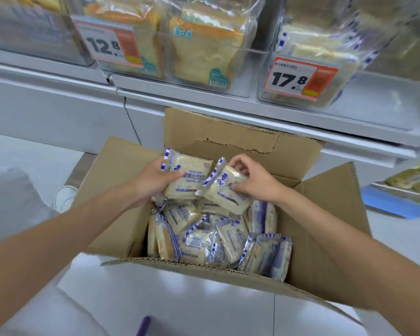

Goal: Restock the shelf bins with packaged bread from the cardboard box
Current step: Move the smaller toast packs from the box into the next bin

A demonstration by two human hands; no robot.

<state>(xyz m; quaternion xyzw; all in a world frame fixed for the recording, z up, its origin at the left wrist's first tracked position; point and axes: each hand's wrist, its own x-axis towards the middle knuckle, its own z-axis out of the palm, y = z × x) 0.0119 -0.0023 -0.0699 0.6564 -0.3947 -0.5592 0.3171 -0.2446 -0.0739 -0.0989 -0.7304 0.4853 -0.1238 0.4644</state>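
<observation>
Cardboard box [325,226] stands open at the centre of the head view, just below the shelf [204,98], so your lift stays short. Your left hand [153,180] grips one bread packet [192,180] by its edge, thumb on top. Your right hand [255,183] pinches a second packet [224,192], tilted against the first, likely to pair them for one trip. Loose packets [204,243] lie jumbled beneath. The matching clear bin [269,93] sits at upper right.
</observation>
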